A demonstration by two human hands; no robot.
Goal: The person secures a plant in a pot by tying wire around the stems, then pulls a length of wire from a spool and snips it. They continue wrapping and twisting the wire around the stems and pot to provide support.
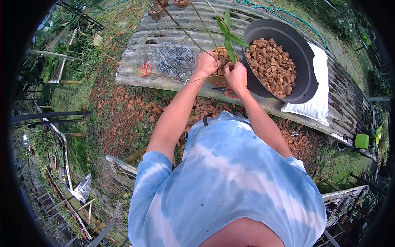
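A potted plant with long green leaves [228, 38] and bare brown stems stands at the near edge of the corrugated sheet. Its clay pot [217, 81] holds brown chunks. At the pot's left rim, beside the stems, my left hand [206, 64] is closed; what its fingers grip is hidden. My right hand [236, 77] is closed in a pinch at the right side of the pot, by the base of the leafy stem. I cannot make out what lies between its fingers. Red-handled scissors [231, 93] lie just under the right hand, partly covered.
Left of the pot is a heap of thin metal pieces [174, 60], with another pair of red-handled scissors [145, 70]. On the right, a black tub [305, 61] of brown chunks [272, 68] rests by a white sack [321, 84]. Small pots [156, 15] stand at the back.
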